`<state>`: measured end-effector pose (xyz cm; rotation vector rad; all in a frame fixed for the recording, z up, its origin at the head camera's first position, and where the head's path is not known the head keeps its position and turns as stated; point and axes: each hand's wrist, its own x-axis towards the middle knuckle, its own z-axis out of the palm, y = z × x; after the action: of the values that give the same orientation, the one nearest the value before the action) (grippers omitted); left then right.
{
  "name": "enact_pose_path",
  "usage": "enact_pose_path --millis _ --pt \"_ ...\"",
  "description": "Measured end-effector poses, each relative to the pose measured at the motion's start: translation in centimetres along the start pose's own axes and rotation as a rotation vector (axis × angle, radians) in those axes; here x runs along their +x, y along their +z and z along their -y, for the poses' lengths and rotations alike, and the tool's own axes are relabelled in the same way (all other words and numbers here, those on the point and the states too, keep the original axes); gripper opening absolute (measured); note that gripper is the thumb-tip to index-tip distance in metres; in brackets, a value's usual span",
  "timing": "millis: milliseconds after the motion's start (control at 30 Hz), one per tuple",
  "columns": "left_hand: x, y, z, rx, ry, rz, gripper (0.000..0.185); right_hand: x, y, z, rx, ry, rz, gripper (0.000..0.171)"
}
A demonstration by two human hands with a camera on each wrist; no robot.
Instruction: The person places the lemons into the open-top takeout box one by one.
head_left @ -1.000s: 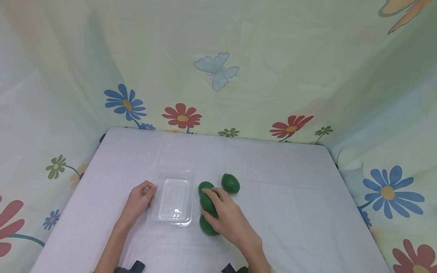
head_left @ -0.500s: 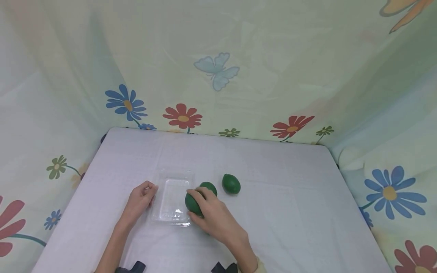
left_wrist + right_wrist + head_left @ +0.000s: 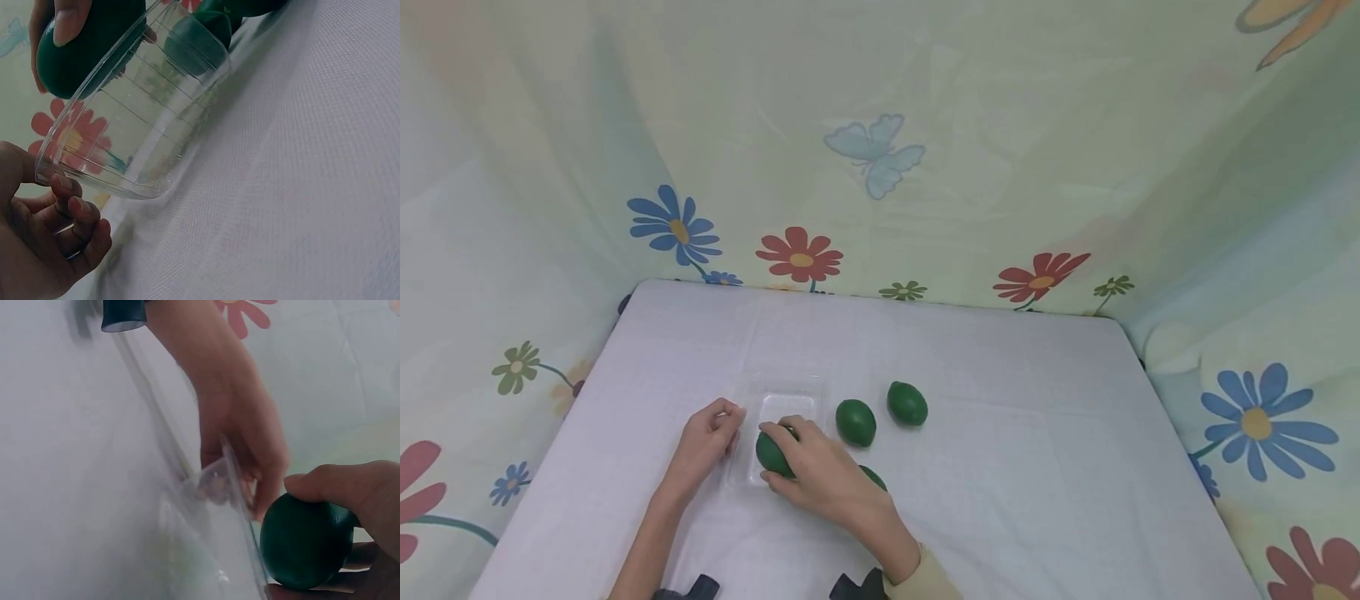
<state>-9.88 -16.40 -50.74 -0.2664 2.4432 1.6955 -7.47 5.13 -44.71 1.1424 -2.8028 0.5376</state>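
Right hand (image 3: 820,479) gripped a green fruit (image 3: 772,452), fingers and thumb curled round it, over the clear tray (image 3: 790,406). In the head view the fruit sat above the tray's near half, toward the left side. Whether it touched the tray floor could not be told. Its long axis ran roughly from near-left to far-right in the head view, more or less level; the ends were mostly covered by the fingers, so which end pointed where was unclear. The right wrist view showed the thumb on top of the fruit (image 3: 305,540) and fingers beneath, a close, full grip.

Left hand (image 3: 706,442) was at the tray's left edge, fingers loosely curled. In the left wrist view the fingertips (image 3: 65,186) and thumb pinched the tray rim (image 3: 75,106), a narrow hold. The tray's long axis ran away from the person, open side up.

Three more fruits lay on the white table (image 3: 1000,467): one (image 3: 856,422) just right of the tray, another (image 3: 907,403) near it and farther right, and a third (image 3: 872,477) partly hidden behind the right wrist. They lay apart from each other. A flowered cloth (image 3: 880,150) hung behind and at both sides of the table.
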Motion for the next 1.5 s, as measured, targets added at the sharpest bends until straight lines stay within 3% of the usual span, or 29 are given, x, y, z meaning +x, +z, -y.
enact_pose_path --millis 433,867,1200,1500 --pt "0.1 0.0 0.1 0.013 0.017 -0.002 0.027 1.8 2.3 0.6 0.082 0.109 0.155 0.058" --pt "-0.2 0.1 -0.2 0.026 0.000 0.009 0.032 2.1 3.4 0.4 0.091 0.126 0.254 0.055" --pt "-0.3 0.3 -0.4 0.024 -0.010 0.007 0.031 1.8 3.2 0.3 0.037 0.125 0.264 0.053" --pt "-0.2 0.2 -0.6 0.042 0.002 0.009 0.030 0.9 2.3 -0.3 0.118 0.094 0.172 0.048"
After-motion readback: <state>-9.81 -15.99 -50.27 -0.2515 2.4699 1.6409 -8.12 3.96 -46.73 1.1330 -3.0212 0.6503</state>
